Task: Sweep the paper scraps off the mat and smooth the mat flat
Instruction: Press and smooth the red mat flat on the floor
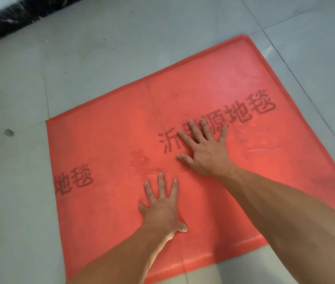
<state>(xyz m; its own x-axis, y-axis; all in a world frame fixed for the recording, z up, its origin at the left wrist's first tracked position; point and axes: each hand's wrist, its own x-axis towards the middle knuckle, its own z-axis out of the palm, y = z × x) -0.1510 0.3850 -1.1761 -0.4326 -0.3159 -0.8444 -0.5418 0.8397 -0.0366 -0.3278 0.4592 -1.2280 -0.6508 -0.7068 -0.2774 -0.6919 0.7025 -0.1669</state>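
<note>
Red mat (105, 144) lies spread on a pale grey tiled floor (19, 78), turned at an angle so that one corner points away from the person and to the right. Both hands rest on it, palms down. The left hand (161, 203) lies flat near the middle of the mat's near half, its fingers spread apart and pointing away from the person, the thumb tucked out to the right against the surface. The right hand (204, 148) lies further out and to the right of the left one, also flat with the fingers fanned wide, well apart from the left hand. It covers part of a line of dark printed characters (246, 111) that runs from beside its fingers outward to the right. A second, shorter group of the same dark characters (73, 182) sits at the mat's edge to the left of the left hand. Between the two hands and just beyond the left fingertips the mat's surface shows a faint rumpled patch (142, 162); more shallow ripples (262, 150) show to the right of the right hand. Far beyond both hands, a dark, speckled strip (9, 21) borders the floor. A small dark spot (9, 132) marks the tile left of the mat.
</note>
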